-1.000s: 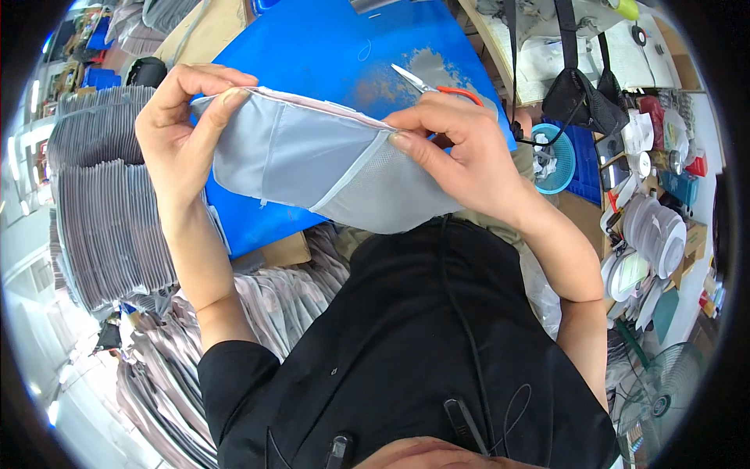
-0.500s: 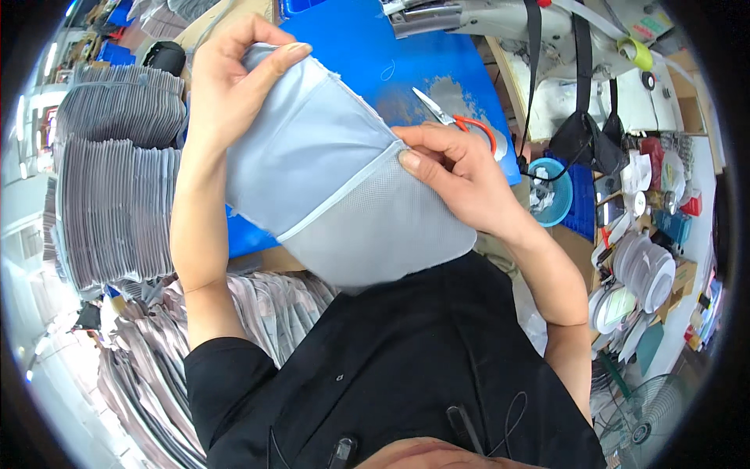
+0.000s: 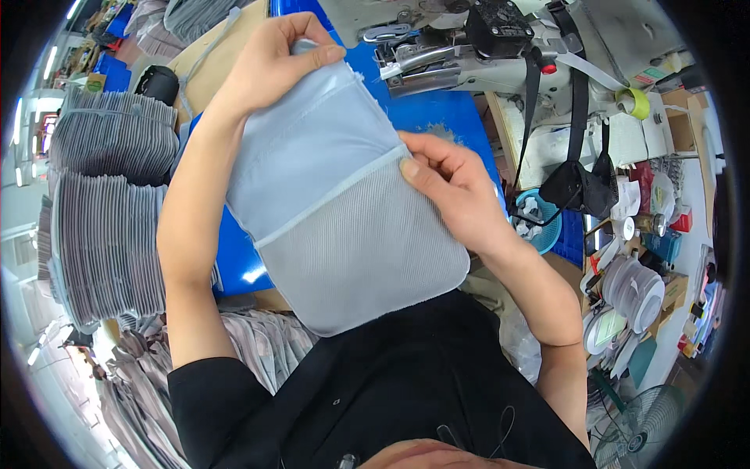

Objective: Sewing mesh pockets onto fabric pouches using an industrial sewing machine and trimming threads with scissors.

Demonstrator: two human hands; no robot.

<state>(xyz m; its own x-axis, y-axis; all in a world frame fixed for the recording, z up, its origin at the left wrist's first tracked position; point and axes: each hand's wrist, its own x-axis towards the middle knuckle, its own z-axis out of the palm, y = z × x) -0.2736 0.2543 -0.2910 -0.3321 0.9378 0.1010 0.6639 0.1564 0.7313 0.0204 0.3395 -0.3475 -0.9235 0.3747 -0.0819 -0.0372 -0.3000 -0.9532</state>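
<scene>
A flat grey fabric panel (image 3: 308,148) hangs between my hands, smooth in its upper part and covered by a ribbed mesh pocket (image 3: 363,242) in its lower part. A pale binding strip crosses it where the two parts meet. My left hand (image 3: 277,62) pinches the top corner, thumb in front. At the right edge, by the end of the binding, my right hand (image 3: 453,184) grips the panel between thumb and fingers. Loose threads fringe the upper right edge. Beneath lies a blue tabletop (image 3: 461,109).
A sewing machine (image 3: 500,55) with hanging black straps stands at the far right. Tall stacks of grey panels (image 3: 109,242) rise on the left, above draped pale fabric (image 3: 266,344). At the right are a blue basket (image 3: 551,234) of scraps, white spools (image 3: 637,293) and a fan (image 3: 637,438).
The panel has turned to face me flatter and come lower, its mesh part now spread out. The view has shifted, showing more of the sewing machine; the red-handled scissors are no longer visible.
</scene>
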